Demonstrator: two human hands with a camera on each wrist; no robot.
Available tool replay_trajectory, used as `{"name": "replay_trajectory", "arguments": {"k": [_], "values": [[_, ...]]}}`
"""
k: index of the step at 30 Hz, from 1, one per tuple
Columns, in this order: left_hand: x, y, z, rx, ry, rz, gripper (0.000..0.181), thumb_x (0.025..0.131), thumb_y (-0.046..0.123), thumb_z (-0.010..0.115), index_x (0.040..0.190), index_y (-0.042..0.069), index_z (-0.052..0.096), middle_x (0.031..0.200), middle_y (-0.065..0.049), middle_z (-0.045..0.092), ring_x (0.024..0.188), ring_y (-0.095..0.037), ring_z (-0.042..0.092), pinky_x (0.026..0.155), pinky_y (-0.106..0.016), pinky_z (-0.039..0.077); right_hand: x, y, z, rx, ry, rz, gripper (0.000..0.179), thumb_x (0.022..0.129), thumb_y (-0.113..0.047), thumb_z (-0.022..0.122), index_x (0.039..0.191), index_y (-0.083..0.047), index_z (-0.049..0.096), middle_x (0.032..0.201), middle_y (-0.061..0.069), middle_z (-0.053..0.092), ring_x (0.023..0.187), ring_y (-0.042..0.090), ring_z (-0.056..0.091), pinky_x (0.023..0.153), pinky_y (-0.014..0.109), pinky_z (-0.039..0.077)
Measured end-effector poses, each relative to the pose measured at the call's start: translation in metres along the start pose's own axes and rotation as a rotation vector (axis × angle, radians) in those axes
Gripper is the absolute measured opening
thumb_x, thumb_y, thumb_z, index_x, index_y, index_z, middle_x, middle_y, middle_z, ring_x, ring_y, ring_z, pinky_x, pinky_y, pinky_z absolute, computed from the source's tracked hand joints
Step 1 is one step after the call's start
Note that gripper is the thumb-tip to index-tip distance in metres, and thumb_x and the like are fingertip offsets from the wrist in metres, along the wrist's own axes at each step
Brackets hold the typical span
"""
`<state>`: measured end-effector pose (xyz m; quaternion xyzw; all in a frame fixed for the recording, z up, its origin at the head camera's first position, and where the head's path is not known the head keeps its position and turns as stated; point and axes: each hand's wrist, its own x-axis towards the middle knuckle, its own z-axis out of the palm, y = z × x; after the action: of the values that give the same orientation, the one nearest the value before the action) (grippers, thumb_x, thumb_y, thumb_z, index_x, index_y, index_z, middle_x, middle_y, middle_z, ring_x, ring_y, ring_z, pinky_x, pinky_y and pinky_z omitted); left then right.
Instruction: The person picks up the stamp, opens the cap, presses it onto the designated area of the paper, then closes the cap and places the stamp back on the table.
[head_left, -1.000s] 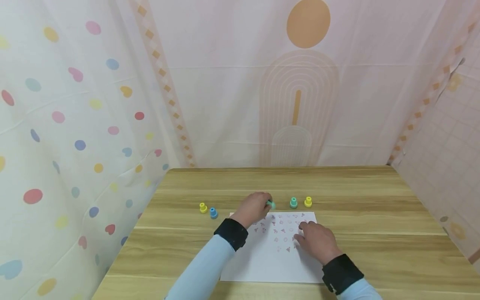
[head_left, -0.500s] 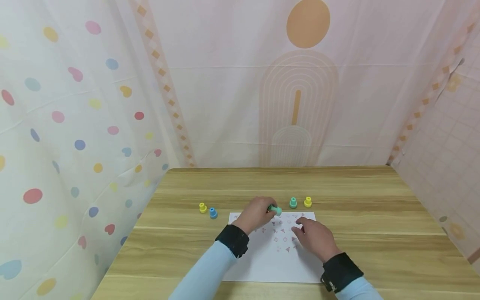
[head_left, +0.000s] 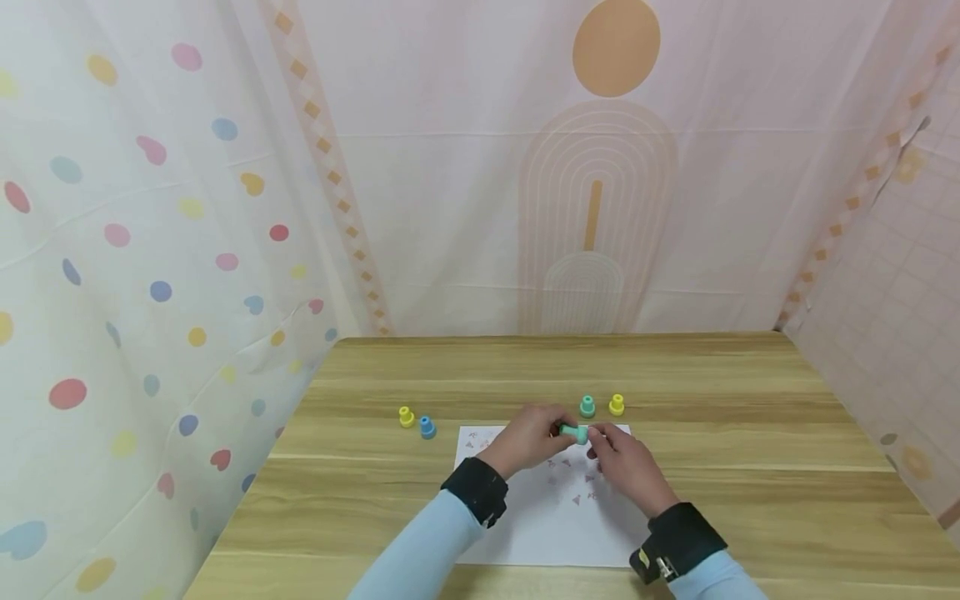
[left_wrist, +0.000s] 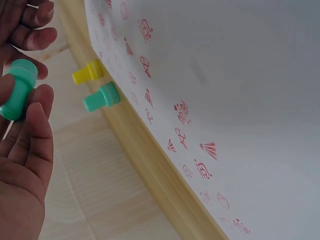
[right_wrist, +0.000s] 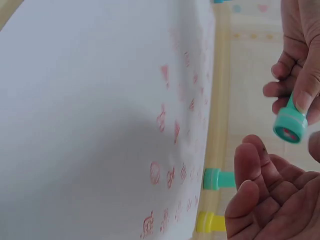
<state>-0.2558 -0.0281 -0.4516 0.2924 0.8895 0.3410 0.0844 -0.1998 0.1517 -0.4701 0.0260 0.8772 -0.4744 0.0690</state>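
My left hand (head_left: 531,435) pinches a green toy stamp (head_left: 574,433) over the far part of a white sheet of paper (head_left: 547,533). The stamp lies on its side, its wide end toward my right hand (head_left: 633,468). Seen from the right wrist, that end of the stamp (right_wrist: 290,126) has a red-marked face inside its rim. The right hand's fingers (right_wrist: 250,162) are loosely bent and apart from the stamp, close below it in this view. Small red prints (left_wrist: 182,112) of several designs cover part of the paper.
Beyond the paper stand another green stamp (head_left: 587,407) and a yellow stamp (head_left: 617,405). A second yellow stamp (head_left: 406,417) and a blue stamp (head_left: 427,427) stand to the left. A curtain (head_left: 465,208) hangs behind the wooden table (head_left: 750,467).
My left hand has moved right and nearer with the green stamp, which now lies sideways. The right hand has shifted slightly away from me, so both hands meet near the stamp.
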Motion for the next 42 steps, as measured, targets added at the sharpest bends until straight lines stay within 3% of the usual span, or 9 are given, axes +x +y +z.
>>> {"name": "replay_trajectory", "arguments": {"k": [4,12,19,30,42], "values": [[-0.001,0.004,-0.001,-0.023,-0.014,0.023,0.014,0.095,0.016,0.069,0.109,0.014,0.069,0.086,0.008,0.060,0.077,-0.009,0.053,0.066,-0.019,0.048,0.000,0.000,0.000,0.116,-0.024,0.015,0.043,0.108,-0.040,0.037,0.125,-0.005,0.057,0.101,0.007,0.063,0.087,0.022,0.057,0.071,0.033,0.047],[0.000,0.005,-0.002,-0.043,-0.011,0.027,0.015,0.094,0.015,0.069,0.110,0.014,0.068,0.088,0.008,0.060,0.079,-0.009,0.053,0.068,-0.018,0.049,0.002,0.001,0.002,0.254,-0.063,-0.018,0.036,0.109,-0.030,0.037,0.125,-0.004,0.055,0.100,0.008,0.063,0.085,0.021,0.060,0.072,0.033,0.045],[-0.001,0.004,-0.003,-0.076,-0.018,0.027,0.016,0.094,0.014,0.069,0.110,0.014,0.068,0.090,0.009,0.062,0.078,-0.008,0.054,0.069,-0.018,0.050,0.001,-0.001,0.002,0.350,-0.083,-0.002,0.030,0.109,-0.025,0.038,0.124,-0.002,0.051,0.099,0.013,0.056,0.084,0.022,0.055,0.075,0.033,0.045],[-0.002,0.001,-0.010,-0.120,-0.063,0.029,0.017,0.095,0.011,0.067,0.111,0.016,0.066,0.111,0.007,0.067,0.090,-0.005,0.062,0.081,-0.020,0.053,-0.002,-0.005,0.004,0.382,-0.092,-0.022,0.027,0.110,-0.022,0.035,0.121,-0.002,0.049,0.094,0.009,0.051,0.084,0.022,0.052,0.079,0.036,0.046],[-0.002,0.007,-0.011,-0.099,-0.049,0.019,0.019,0.094,0.017,0.068,0.113,0.015,0.068,0.099,0.009,0.066,0.081,-0.009,0.057,0.075,-0.019,0.051,-0.003,-0.006,0.001,0.385,-0.076,-0.010,0.032,0.109,-0.030,0.038,0.120,-0.003,0.050,0.092,0.009,0.051,0.083,0.022,0.051,0.074,0.034,0.043]]}}
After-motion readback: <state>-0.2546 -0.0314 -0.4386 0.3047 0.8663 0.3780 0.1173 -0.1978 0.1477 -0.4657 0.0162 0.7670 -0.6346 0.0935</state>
